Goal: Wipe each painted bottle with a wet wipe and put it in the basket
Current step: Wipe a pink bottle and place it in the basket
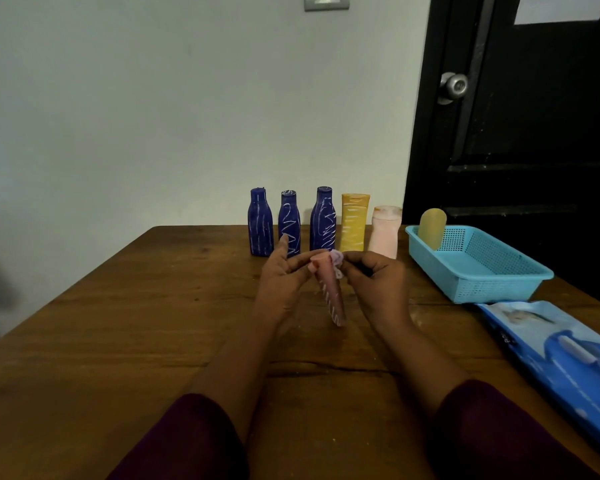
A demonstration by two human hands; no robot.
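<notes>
Both forearms extended forward, left hand [284,277] gripping pink bottle [331,292], right hand [378,285] pinching wipe [336,258]

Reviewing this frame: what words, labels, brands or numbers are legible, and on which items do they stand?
No text here can be quoted as legible.
On the blue wipes pack: small lettering at its left edge, too blurred to read.
On the white sheet on the door: cut off by the frame, nothing legible.
On the row of standing bottles: white scribbles only, no words.
On the held pink bottle: white strokes only, no words.
</notes>
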